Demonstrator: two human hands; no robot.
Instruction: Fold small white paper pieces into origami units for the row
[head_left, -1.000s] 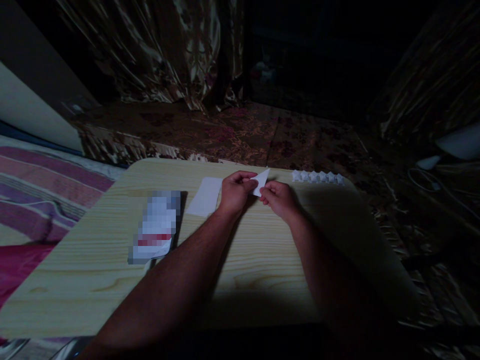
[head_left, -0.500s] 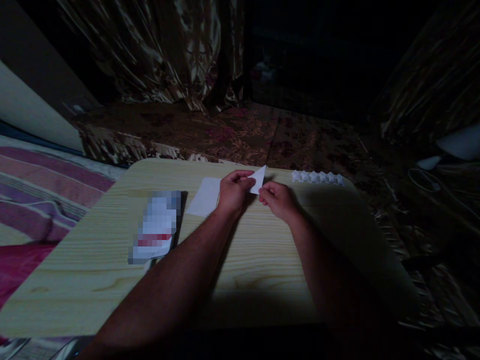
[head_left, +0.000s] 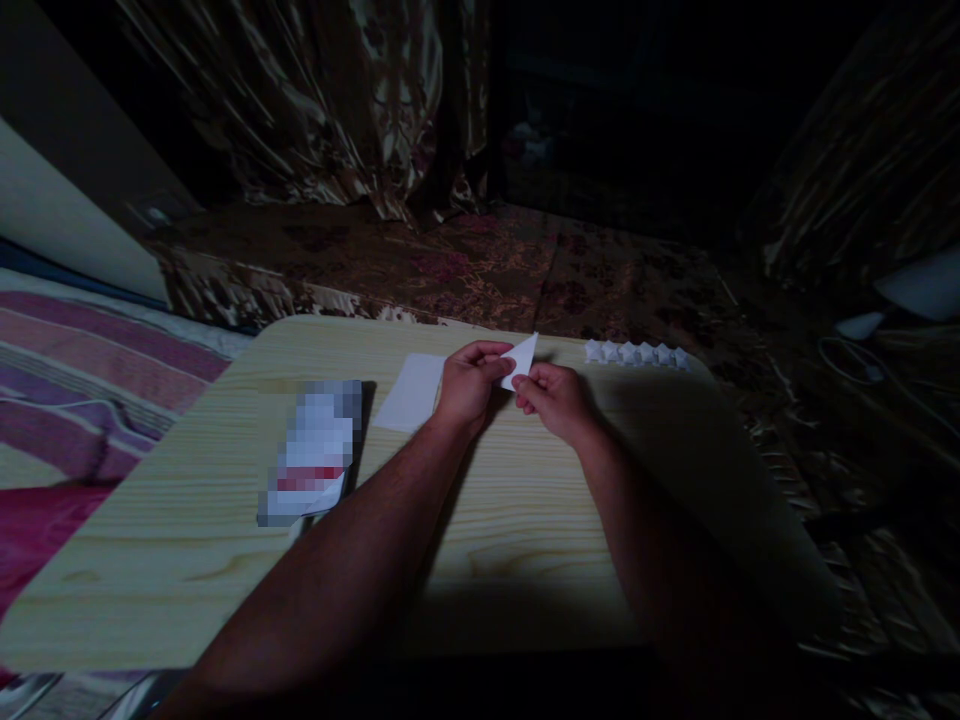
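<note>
One paper (head_left: 524,357), both hands (head_left: 465,388) pinching, tip (head_left: 534,341) protruding

Wood-grained table (head_left: 525,500) with white paper (head_left: 409,392), pixelated object (head_left: 316,448), six white stars (head_left: 630,353)

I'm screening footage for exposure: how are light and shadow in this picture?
Head view: dim overall, nearly black right of top centre; head view: pale wooden table lighter at left, darkly shadowed at right; head view: white triangular paper stands out.
</note>
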